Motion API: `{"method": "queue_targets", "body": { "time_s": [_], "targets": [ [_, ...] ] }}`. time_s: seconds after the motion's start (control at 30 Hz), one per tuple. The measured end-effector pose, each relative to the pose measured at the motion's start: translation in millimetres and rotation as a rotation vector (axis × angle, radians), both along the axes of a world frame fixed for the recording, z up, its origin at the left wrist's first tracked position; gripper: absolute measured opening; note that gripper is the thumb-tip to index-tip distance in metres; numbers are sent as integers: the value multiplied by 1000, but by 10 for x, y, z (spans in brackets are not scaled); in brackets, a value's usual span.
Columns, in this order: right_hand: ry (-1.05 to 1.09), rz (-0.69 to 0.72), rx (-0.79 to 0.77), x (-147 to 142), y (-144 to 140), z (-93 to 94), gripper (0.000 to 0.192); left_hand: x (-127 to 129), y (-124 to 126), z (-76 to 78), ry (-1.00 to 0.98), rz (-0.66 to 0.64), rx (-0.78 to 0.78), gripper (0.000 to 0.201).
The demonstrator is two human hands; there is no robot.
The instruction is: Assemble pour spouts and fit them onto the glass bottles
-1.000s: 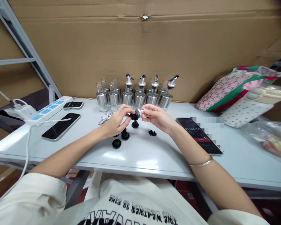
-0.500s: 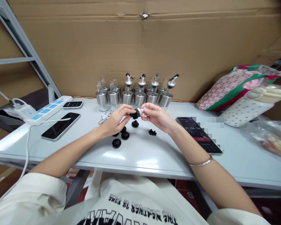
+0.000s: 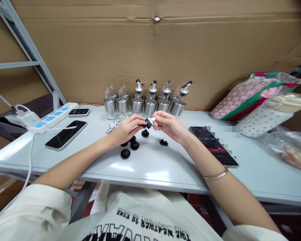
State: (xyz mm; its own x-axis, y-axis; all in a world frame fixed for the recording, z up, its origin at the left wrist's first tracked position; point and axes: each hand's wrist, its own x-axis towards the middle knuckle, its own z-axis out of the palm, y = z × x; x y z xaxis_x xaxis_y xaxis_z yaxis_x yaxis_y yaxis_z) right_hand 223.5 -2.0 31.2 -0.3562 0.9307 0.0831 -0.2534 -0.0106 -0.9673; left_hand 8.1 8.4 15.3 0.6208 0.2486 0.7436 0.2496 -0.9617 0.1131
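My left hand [image 3: 125, 129] and my right hand [image 3: 171, 126] meet above the white table [image 3: 153, 167], both pinching one small pourer spout [image 3: 149, 122]. The left fingers grip its black rubber stopper end; the right fingers hold its silver metal end. Under the hands lie loose black stoppers [image 3: 125, 153] and a clump of tiny black parts [image 3: 163, 143]. Loose metal spouts [image 3: 112, 127] lie by my left hand. Behind stands a row of glass and steel bottles [image 3: 145, 102]; the right ones carry spouts, the left ones are bare.
A phone [image 3: 65, 134] and a small black device [image 3: 78, 112] lie at the left beside a power strip [image 3: 50, 117] with a white cable. Another phone [image 3: 214, 145] lies at the right. Patterned bags [image 3: 261, 100] and plastic wrap fill the far right. Cardboard backs the table.
The hands have stayed together on the spout; it has shifted slightly to the right and tilted between the fingers. Everything on the table is where it was.
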Motion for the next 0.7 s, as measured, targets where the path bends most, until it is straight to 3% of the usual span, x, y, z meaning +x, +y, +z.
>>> {"method": "queue_targets", "body": {
  "time_s": [0.27,0.7],
  "targets": [
    [-24,10,14,-1,6,-1,22,-3,-11,-7,-42,15,43,18],
    [-132,-2,165,31,12,-5,20,22,-59,15,-65,2,52,9]
  ]
}}
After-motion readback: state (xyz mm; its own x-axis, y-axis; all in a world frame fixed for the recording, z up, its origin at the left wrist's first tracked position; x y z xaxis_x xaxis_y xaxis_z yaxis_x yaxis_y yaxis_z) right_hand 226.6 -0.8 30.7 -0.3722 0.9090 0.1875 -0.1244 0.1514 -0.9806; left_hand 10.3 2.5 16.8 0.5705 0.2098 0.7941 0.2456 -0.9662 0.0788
